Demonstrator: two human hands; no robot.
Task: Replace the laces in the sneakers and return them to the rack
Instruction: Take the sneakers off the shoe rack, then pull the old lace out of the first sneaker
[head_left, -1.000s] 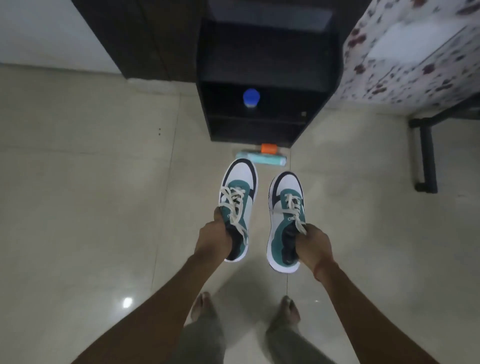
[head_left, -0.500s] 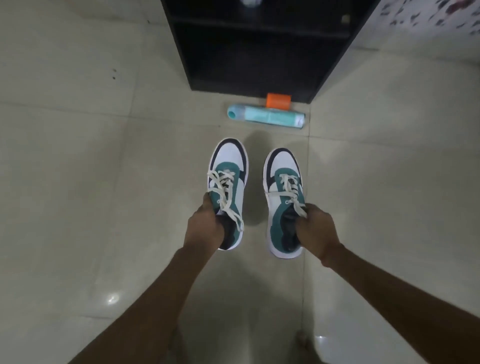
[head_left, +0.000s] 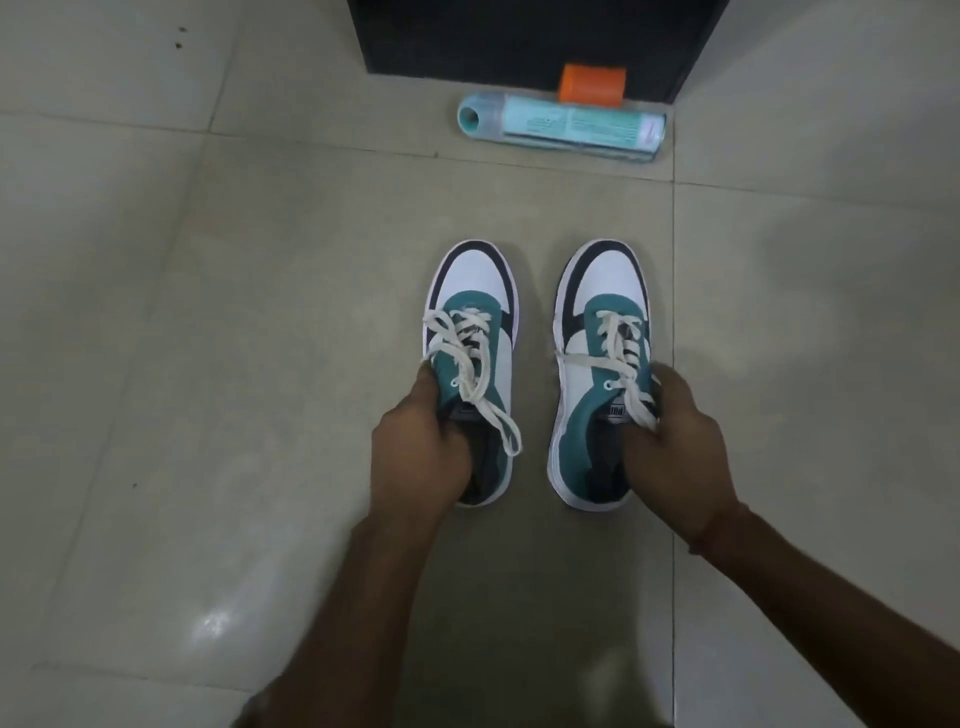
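Sneakers | left sneaker (head_left: 470, 332) collar gripped by left hand (head_left: 421, 457) | right sneaker (head_left: 597, 332) by right hand (head_left: 675, 457)

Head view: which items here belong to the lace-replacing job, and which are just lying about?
Job items:
left sneaker, held by left hand
right sneaker, held by right hand
dark rack

Lying about:
pale blue tube
orange object

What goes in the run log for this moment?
left hand: holds left sneaker | right hand: holds right sneaker | laces: threaded
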